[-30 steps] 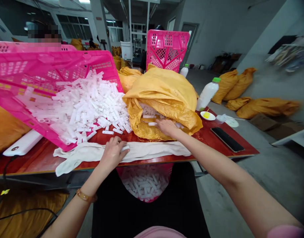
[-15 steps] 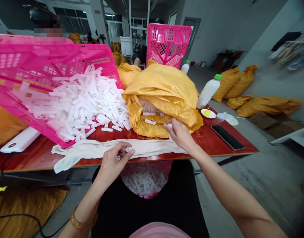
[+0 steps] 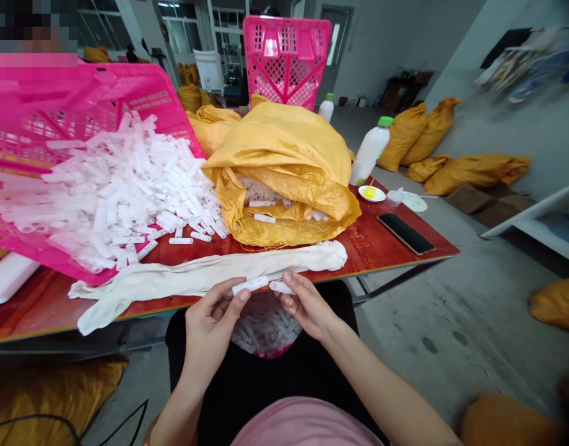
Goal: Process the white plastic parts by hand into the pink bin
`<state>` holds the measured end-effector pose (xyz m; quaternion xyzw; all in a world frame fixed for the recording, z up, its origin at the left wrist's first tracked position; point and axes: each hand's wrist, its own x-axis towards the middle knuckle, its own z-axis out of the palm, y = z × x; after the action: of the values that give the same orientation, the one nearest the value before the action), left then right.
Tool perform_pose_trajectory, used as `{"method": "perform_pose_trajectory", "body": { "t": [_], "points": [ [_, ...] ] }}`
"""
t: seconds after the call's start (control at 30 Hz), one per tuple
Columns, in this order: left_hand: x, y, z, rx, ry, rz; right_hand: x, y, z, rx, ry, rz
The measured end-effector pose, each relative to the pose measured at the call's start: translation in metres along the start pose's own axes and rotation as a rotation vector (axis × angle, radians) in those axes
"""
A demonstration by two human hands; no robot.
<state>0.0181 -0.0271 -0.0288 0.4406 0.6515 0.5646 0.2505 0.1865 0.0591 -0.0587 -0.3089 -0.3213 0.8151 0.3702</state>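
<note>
Between the thumb and fingers of my left hand [image 3: 208,329] is a short white plastic tube [image 3: 250,285], lying nearly level. My right hand [image 3: 312,308] pinches a second white tube piece [image 3: 280,287], its end close to the first one. Both hands are just off the table's front edge, over a pink container [image 3: 271,354] between my legs that is full of similar tubes. Behind the hands, a long white cloth [image 3: 195,272] lies along the table [image 3: 372,248]. An orange-yellow sack [image 3: 284,136] gapes toward me with white tubes inside.
A tilted pink crate [image 3: 173,105] on the left spills a heap of white tubes [image 3: 140,179]. On the right are a phone [image 3: 405,233], a small dish [image 3: 372,194] and a green-capped bottle [image 3: 370,152]. Full sacks [image 3: 477,173] lie on the floor; a partly seen person is behind the crate.
My right hand has drawn back from the sack's mouth to meet my left hand, bringing a tube piece. My left hand has turned its tube sideways. The camera view has shifted right.
</note>
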Motion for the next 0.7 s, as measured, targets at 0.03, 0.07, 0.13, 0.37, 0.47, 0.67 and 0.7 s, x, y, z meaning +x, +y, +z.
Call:
{"method": "perform_pose_trajectory", "body": {
  "t": [0.03,0.07,0.13,0.37,0.47,0.67,0.7],
  "points": [
    [-0.003,0.0,0.002,0.037,0.005,0.046,-0.001,0.002,0.002,0.026,-0.011,-0.006],
    [-0.005,0.0,0.004,0.083,0.0,0.102,-0.002,0.003,0.003,0.045,-0.02,-0.019],
    [-0.01,0.0,0.005,0.168,-0.025,0.227,-0.004,0.006,0.005,0.063,-0.019,-0.054],
    [-0.005,0.002,-0.01,0.183,-0.231,0.093,-0.007,0.011,-0.001,-0.352,0.025,-0.338],
    [0.001,-0.003,-0.007,0.079,-0.274,-0.047,-0.007,0.009,-0.001,-0.653,-0.078,-0.48],
    [0.005,-0.016,-0.001,-0.07,-0.271,-0.081,-0.008,-0.004,-0.008,-0.793,-0.284,-0.248],
    [0.006,-0.017,-0.002,-0.095,-0.273,-0.077,-0.009,-0.006,-0.009,-0.727,-0.307,-0.168]
  ]
}}
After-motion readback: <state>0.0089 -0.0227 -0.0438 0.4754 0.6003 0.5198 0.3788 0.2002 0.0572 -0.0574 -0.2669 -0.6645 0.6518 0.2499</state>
